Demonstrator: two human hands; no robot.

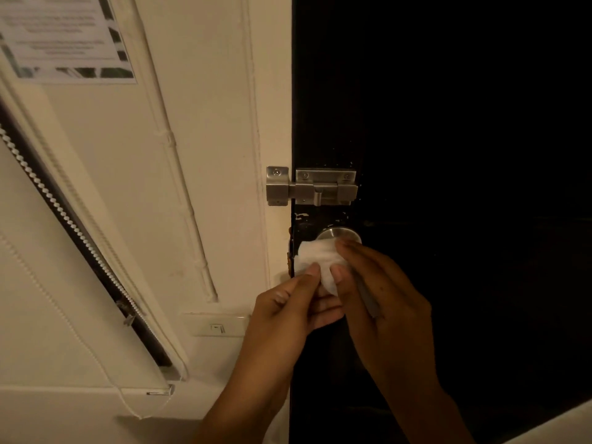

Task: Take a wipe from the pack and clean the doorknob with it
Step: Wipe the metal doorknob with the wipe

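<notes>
Doorknob of brushed metal sits on the dark door near its left edge, with only its upper face showing. A white wipe is bunched up just below and left of it, the upper edge of the wipe touching the knob's lower rim. Both hands hold the wipe in front of the knob. The left hand comes up from below, thumb and forefinger pinched together on the wipe's lower left part. The right hand comes in from the lower right, thumb pressing the wipe's lower right part while the other fingers lie stretched over its top, their tips reaching the knob's rim. A thin grey thing lies along the right palm; what it is cannot be told.

Above the knob, a metal slide bolt spans the gap between door and cream door frame. Left of the frame, a painted-over conduit runs down the wall. A light switch sits just left of the left hand. Further left hangs a roller blind with a beaded cord, and a printed notice is stuck on the wall at upper left, its text too blurred to read.
</notes>
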